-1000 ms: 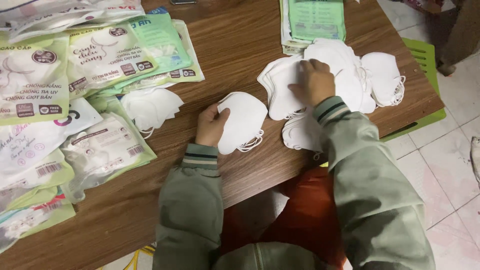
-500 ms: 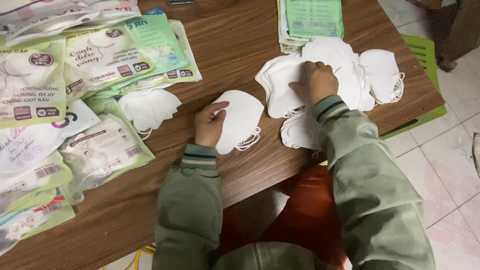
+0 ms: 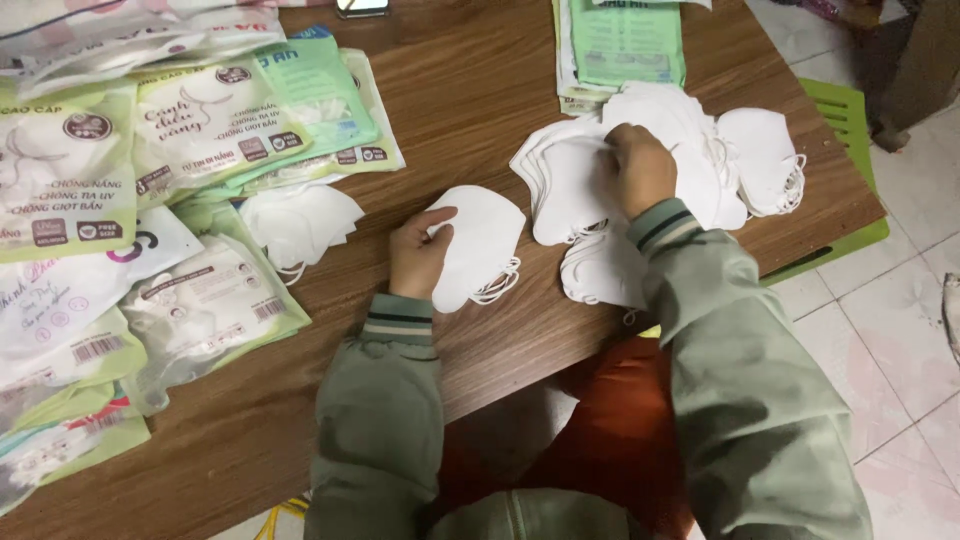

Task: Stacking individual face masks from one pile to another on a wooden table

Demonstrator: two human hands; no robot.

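A white folded mask (image 3: 478, 245) lies flat beside a loose mask pile (image 3: 690, 150).

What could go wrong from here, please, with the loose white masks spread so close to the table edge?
The lowest masks of the pile under the right hand lie near the table edge, so a sideways pull might tip some off toward the floor. Ear loops in that pile overlap, so lifting one mask could drag others along. The single mask under the left hand has loose loops that may snag on its sleeve.
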